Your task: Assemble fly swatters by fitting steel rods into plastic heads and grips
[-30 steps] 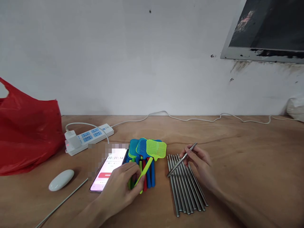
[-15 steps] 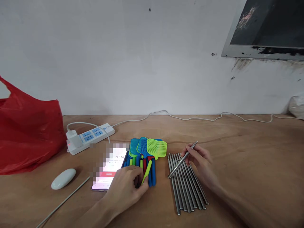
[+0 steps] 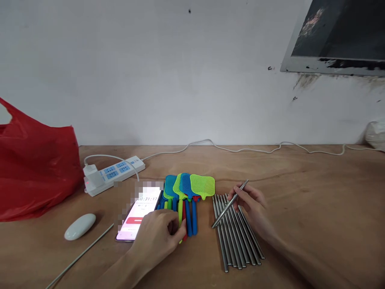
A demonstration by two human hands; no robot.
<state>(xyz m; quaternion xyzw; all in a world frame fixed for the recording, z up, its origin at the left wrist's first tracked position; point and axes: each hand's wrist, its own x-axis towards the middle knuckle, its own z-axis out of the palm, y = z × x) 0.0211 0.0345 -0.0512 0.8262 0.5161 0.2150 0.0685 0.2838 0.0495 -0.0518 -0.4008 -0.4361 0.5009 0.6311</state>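
My left hand [image 3: 159,233] is curled over a row of coloured plastic handles, thumb and fingers closed around a lime-green handle [image 3: 180,210]. A red handle [image 3: 184,210] and two blue handles [image 3: 194,218] lie beside it. Above them, mesh fly swatter heads overlap in a fan, a lime-green head [image 3: 203,186] on top at the right. My right hand [image 3: 251,204] pinches a slim metal rod [image 3: 225,210], tilted with its upper end to the right. Below it, several similar metal rods [image 3: 237,245] lie side by side on the table.
A lit phone [image 3: 141,216] lies left of the handles. Farther left are a white oval object [image 3: 80,226], a white power strip [image 3: 114,174] with a plugged-in adapter, and a red plastic bag [image 3: 39,172]. A thin white cable [image 3: 240,150] runs along the wall.
The lime-green handle under my left hand has gone from slanted to nearly upright. The top swatter heads have shifted slightly right. My right hand and its rod have moved slightly left.
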